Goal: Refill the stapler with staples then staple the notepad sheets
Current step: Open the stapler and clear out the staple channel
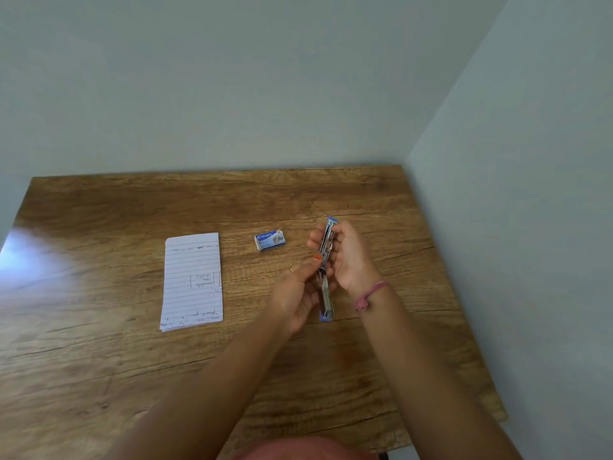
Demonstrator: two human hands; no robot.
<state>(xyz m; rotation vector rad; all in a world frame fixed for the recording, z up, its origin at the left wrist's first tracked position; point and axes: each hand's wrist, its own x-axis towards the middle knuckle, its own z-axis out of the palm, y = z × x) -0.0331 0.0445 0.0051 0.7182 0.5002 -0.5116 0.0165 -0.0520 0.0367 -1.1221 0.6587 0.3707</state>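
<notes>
Both forearms reach up over the near edge of the wooden table (99, 360), with bare wood wide to the left and the wall close along the right edge. Between the hands a stapler (326, 270) is swung fully open, a long metal strip with purple ends; the right hand (348, 257) curls round its far half, the left hand (298, 293) pinches its middle. Beyond lie the blue staple box (269, 240) and, further left, the lined notepad (192, 282), flat.

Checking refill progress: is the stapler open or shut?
Open. The stapler is swung out almost straight, metal channel exposed, held by the left hand and right hand.
</notes>
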